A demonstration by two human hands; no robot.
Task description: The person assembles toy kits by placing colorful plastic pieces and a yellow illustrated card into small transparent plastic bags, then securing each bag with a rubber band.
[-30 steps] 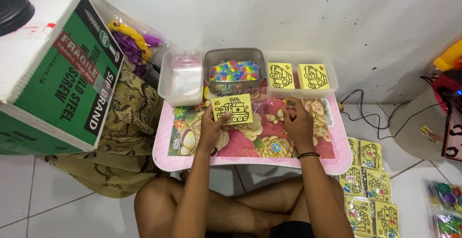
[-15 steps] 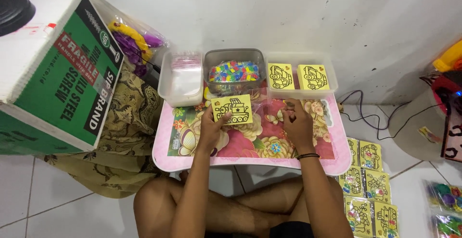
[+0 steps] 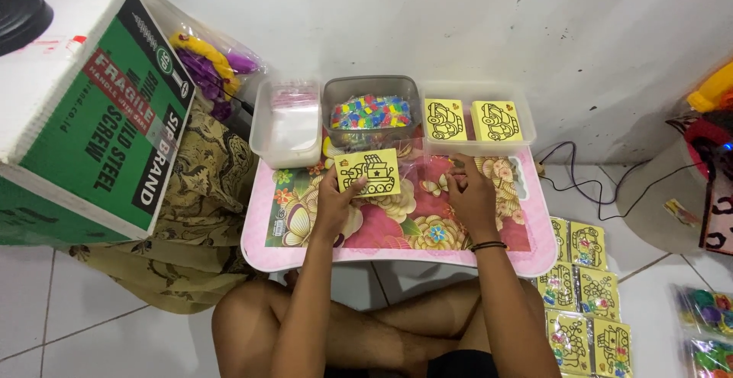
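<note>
Head view: left hand (image 3: 334, 208) fingers pinch yellow card (image 3: 368, 172); right hand's (image 3: 471, 198) grip unclear.

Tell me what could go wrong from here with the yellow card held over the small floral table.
1. The left hand pinches the yellow tank-drawing card only by its lower left corner, so it might bend or slip.
2. The grey tub of coloured pieces sits just behind the card; a forward reach could knock it.
3. The right hand rests on a thin clear plastic sleeve, which could slide on the pink floral table.
</note>
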